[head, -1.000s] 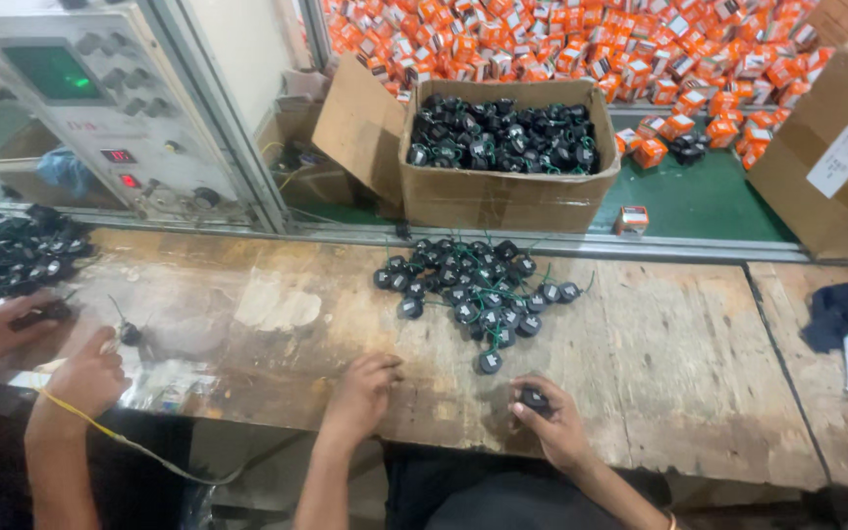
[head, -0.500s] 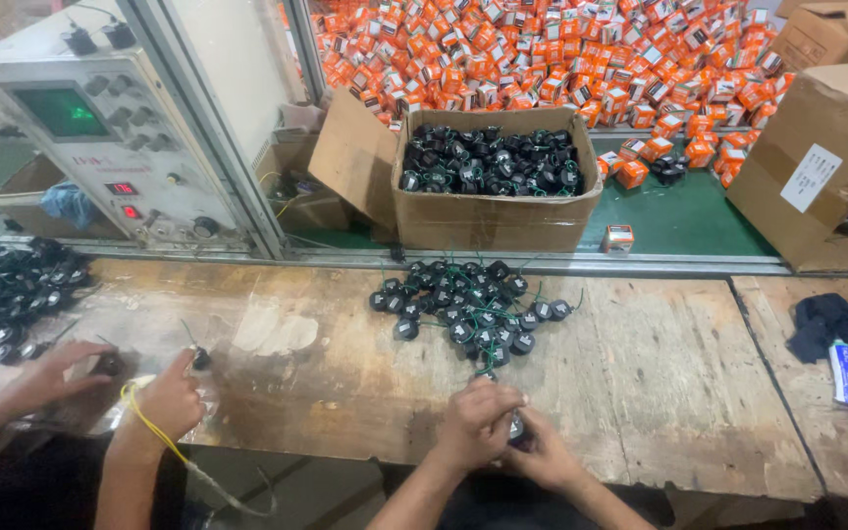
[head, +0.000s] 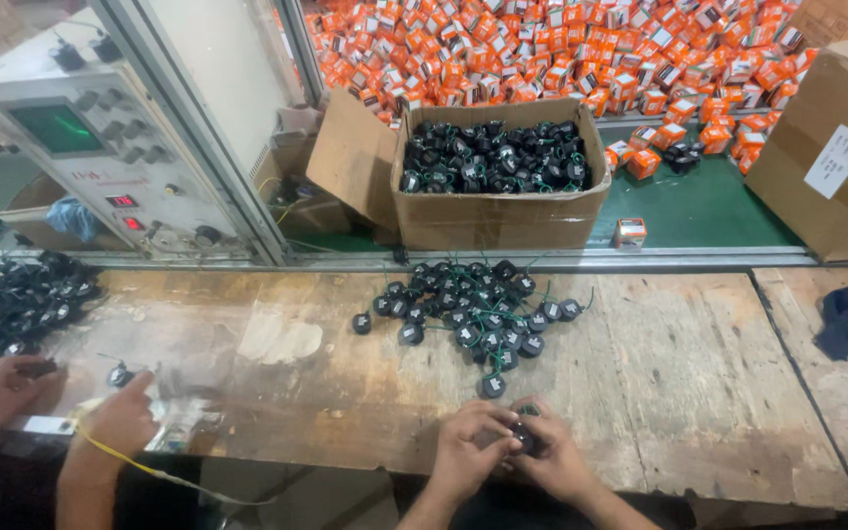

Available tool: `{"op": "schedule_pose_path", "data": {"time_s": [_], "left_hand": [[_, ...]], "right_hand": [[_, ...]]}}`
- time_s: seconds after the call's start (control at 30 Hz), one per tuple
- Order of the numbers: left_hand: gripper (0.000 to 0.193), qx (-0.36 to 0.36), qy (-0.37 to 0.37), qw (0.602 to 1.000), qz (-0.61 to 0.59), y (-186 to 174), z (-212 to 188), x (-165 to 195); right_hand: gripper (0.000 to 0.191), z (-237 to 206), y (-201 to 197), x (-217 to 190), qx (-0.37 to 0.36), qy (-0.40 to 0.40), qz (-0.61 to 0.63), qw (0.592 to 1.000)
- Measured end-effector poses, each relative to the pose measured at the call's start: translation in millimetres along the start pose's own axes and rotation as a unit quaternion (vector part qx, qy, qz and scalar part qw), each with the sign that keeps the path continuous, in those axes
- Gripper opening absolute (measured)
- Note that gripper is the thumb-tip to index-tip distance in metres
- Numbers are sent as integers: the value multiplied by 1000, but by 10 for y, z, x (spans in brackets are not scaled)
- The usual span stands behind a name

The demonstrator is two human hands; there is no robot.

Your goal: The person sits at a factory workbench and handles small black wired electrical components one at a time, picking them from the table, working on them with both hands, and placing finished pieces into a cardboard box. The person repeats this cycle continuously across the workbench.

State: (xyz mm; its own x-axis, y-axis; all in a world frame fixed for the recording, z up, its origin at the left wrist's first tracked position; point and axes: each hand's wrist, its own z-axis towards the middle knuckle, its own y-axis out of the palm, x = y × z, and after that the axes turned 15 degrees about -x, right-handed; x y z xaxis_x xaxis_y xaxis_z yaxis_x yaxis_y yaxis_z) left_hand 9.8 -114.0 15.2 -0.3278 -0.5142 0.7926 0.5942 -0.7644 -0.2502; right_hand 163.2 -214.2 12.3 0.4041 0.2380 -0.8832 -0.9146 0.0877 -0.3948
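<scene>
My left hand [head: 465,453] and right hand [head: 559,459] met at the near edge of the worn wooden bench [head: 699,383], fingers curled together around one small black round part [head: 522,437]. Just beyond lay a loose pile of the same black parts [head: 473,306]. To my left, a co-worker's hands [head: 115,422] touched another one. Farther off stood an open cardboard box [head: 498,211] full of them, then heaped orange cartons [head: 561,44].

Four hands at the lower frame edge; three cardboard boxes [head: 498,211] at the top; one green-screened test machine [head: 100,167] upper left.
</scene>
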Motion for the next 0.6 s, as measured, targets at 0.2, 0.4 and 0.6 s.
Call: {"op": "schedule_pose_path", "data": {"time_s": [0.2, 0.4, 0.6], "left_hand": [[24, 144, -243, 886, -366, 253, -95, -175], [25, 58, -52, 997, 18, -87, 198, 106], [45, 164, 60, 969, 173, -544, 429, 587]], "right_hand": [[42, -20, 73, 125, -32, 1, -56, 998], [35, -63, 82, 158, -4, -12, 10, 1000], [36, -27, 37, 38, 15, -16, -19, 1000]]}}
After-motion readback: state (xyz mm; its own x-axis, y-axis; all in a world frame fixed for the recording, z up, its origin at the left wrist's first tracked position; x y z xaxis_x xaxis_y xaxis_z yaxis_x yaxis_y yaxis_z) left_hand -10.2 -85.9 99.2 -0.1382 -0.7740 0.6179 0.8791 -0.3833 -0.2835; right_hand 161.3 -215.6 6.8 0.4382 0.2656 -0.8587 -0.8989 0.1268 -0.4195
